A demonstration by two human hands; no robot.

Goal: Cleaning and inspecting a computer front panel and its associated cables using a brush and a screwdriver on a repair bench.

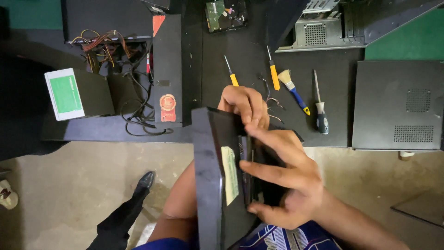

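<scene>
We are holding a black panel [217, 185] on edge over our lap, just in front of the near edge of the black table [240, 60], tilting it so its inner face is turned toward us and our fingers can get at it. Our left hand [245, 106] is gripping the panel's far top end, fingers curled closed over the edge, steadying it. Our right hand [289, 178] is lying half open against the inner face, fingers spread and pressing on a dark part there; whether that part is loose or fixed to the panel, we cannot tell. The panel is looking glossy and dark, long and narrow, with a pale label [230, 175] running along it.

Beyond the panel, on the table, two yellow-handled screwdrivers [274, 76], a small brush [291, 90] and a black-handled screwdriver [320, 111] are lying side by side. Left of the panel, a bundle of wires [104, 46] is spilling out.
</scene>
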